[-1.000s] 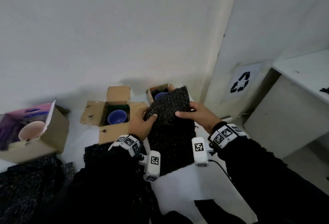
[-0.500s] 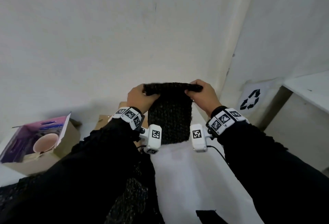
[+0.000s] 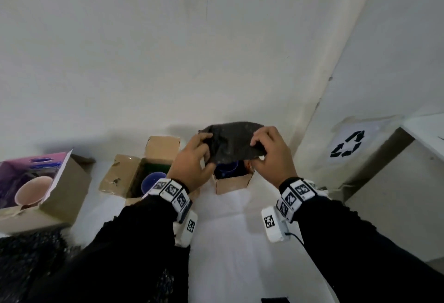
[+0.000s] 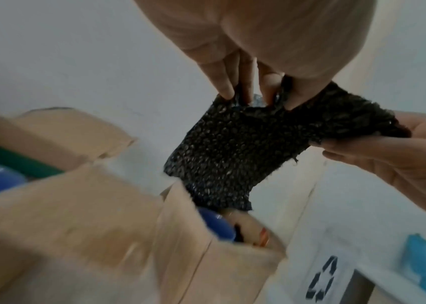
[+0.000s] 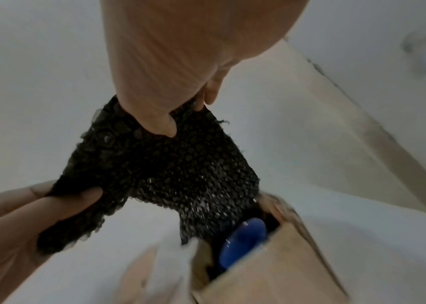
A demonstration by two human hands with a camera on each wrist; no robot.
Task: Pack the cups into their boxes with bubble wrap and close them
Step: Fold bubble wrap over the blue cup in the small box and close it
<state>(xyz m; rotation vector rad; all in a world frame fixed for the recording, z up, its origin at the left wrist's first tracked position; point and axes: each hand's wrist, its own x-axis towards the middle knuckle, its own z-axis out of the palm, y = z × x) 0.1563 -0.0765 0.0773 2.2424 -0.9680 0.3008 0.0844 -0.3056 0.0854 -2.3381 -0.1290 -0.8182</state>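
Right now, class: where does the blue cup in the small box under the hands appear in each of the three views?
Head: blue cup just below centre, under the bubble wrap.
Left wrist: cup lower middle, inside the small box.
Right wrist: cup lower right of centre, in the box.
Shared landmark: the black bubble wrap hanging above it.

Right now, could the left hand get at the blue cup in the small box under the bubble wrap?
Probably not yet. The left hand and right hand both pinch the black bubble wrap, which hangs over the blue cup in the small box. It would have to let go first.
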